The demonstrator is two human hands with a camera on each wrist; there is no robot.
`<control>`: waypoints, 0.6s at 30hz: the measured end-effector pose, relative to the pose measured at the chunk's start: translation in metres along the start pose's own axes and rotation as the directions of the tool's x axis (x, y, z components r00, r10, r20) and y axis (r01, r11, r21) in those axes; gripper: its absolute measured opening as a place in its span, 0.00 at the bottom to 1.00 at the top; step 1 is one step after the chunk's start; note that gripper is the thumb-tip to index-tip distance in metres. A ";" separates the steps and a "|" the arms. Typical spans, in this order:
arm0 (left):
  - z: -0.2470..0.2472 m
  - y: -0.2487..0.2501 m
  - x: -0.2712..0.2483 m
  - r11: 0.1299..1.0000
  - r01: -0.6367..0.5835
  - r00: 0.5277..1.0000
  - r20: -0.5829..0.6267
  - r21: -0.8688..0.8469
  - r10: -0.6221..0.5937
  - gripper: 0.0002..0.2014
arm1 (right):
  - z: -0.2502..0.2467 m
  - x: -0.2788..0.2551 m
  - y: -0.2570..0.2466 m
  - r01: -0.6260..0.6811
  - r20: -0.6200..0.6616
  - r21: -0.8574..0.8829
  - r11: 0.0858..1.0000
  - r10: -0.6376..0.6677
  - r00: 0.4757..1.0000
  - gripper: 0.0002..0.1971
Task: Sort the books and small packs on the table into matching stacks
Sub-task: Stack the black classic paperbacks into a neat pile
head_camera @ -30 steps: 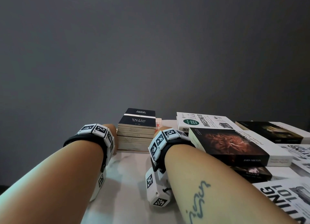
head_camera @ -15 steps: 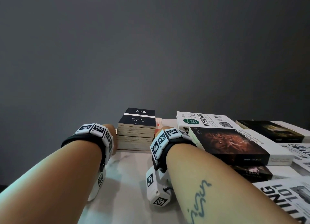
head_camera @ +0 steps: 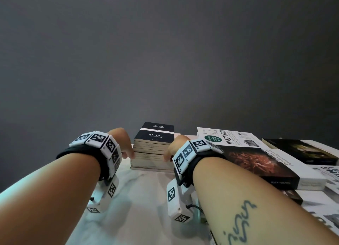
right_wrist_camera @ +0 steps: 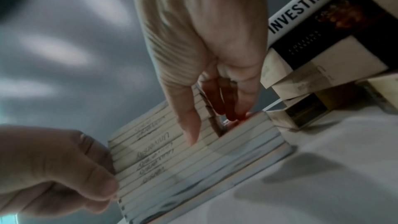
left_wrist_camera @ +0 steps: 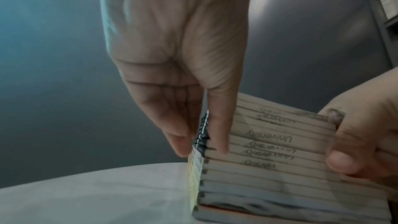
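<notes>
A stack (head_camera: 153, 154) of small thin paperbacks stands on the white table (head_camera: 143, 199), toward its far edge, page edges facing near, some stamped "University". Its top book (head_camera: 156, 133) is black with a white band and lies flat. The left hand (head_camera: 122, 143) holds the stack's left side, the right hand (head_camera: 174, 146) its right side, thumbs on the near face. Right of the stack lie larger books: a white "Investing 101" (head_camera: 230, 137) partly under a thick dark-covered book (head_camera: 260, 165), and another dark book (head_camera: 300, 150) farther right.
</notes>
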State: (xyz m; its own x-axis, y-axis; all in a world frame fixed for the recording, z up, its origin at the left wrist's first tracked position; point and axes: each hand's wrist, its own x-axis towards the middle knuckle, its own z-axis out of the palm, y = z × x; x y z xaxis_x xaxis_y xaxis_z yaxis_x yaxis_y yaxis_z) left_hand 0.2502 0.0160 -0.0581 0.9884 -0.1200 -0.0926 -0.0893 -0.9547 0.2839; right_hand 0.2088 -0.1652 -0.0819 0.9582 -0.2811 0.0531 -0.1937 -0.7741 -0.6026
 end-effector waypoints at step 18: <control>-0.016 0.039 -0.018 0.964 -0.211 0.975 0.109 0.158 0.196 0.52 | -0.016 -0.003 -0.019 0.225 0.166 -0.346 0.911 -0.176 0.970 0.20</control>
State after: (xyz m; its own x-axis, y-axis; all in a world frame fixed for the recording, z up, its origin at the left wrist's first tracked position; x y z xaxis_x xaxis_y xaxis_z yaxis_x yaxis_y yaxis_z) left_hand 0.2307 -0.0145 -0.0303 0.9325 -0.3335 -0.1385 -0.3145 -0.9385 0.1422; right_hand 0.2063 -0.1584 -0.0576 0.9988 -0.0422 0.0255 -0.0340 -0.9645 -0.2619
